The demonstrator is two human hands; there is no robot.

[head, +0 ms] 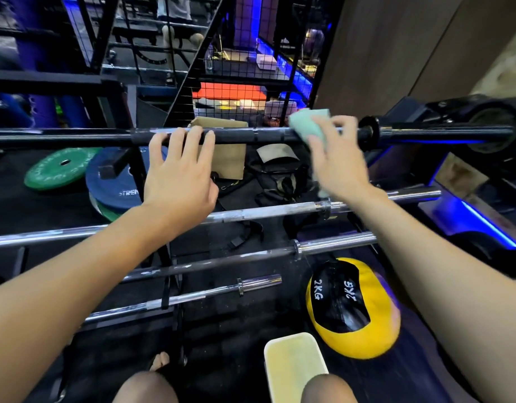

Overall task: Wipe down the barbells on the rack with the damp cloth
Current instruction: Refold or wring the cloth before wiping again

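Your top barbell (239, 134) is matt black metal, while the bars at six o'clock (251, 214) shine like chrome. Your cloth (307, 126) looks soft, pale green; the ball (353, 309) is glossy.

1. A yellow and black medicine ball (353, 308), marked 2KG, lies on the dark floor at lower right.
2. A pale rectangular tub (291, 362) sits just left of the ball.
3. A green weight plate (60, 167) lies flat beside a blue weight plate (117, 181).
4. A brown cardboard piece (227, 158) stands near black straps (280, 181).
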